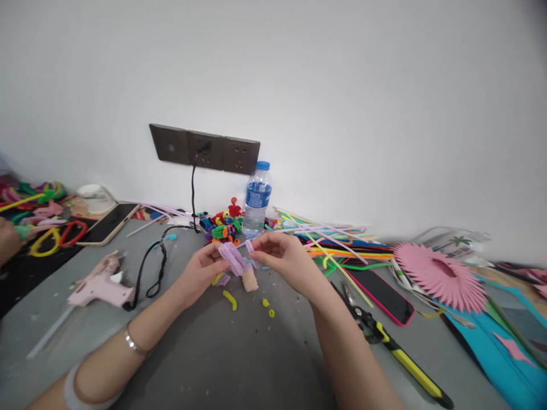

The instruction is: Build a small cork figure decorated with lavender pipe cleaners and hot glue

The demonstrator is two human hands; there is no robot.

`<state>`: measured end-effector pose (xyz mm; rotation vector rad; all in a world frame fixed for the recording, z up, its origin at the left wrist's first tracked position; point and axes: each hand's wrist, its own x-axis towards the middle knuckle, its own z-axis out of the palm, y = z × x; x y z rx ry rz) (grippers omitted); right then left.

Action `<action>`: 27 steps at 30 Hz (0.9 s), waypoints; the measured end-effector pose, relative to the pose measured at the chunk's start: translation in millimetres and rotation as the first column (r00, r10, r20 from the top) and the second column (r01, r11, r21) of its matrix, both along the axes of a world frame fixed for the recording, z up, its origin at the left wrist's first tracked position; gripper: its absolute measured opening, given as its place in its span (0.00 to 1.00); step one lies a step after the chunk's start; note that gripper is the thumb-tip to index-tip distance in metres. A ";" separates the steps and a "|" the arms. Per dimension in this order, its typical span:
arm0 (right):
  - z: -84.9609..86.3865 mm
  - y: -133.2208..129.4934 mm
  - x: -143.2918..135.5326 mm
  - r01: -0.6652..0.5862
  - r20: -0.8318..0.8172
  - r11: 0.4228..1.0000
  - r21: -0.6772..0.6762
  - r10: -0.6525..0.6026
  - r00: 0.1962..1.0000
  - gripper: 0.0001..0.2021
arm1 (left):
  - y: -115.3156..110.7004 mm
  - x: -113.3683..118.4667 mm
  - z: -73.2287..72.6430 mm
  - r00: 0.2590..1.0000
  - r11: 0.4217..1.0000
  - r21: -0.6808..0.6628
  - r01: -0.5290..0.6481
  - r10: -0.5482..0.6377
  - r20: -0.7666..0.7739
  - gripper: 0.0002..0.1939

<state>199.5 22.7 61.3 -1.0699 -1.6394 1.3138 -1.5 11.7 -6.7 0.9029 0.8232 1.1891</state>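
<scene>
Lilac bundle [232, 259] seemingly slants lengthwise, up and left.

I see left hand [205, 269] pinching purple fuzzy bundle [232, 259] | right hand [280, 257] holding small purple strip [250, 249] | pink glue gun [101, 289] lying on bench [213, 359]

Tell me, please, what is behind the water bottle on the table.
Behind the water bottle is the white wall, with the dark socket panel ending beside the cap. What the blue label covers cannot be seen.
</scene>
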 end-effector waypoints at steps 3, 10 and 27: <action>-3.1 -0.3 -5.4 -0.004 -0.045 1.000 -0.031 0.003 0.999 0.08 | -0.7 0.1 -0.4 1.000 1.000 -0.002 0.009 -0.009 0.004 0.18; -13.7 1.4 -13.8 -0.002 -0.088 0.993 -0.115 -0.008 0.996 0.10 | -1.1 1.4 3.2 0.999 0.999 -0.007 0.038 -0.038 0.035 0.19; -8.4 -1.6 -12.1 -0.004 -0.038 0.992 -0.125 -0.001 0.999 0.07 | 0.7 -1.4 -3.4 0.998 0.997 0.055 0.049 -0.047 -0.035 0.16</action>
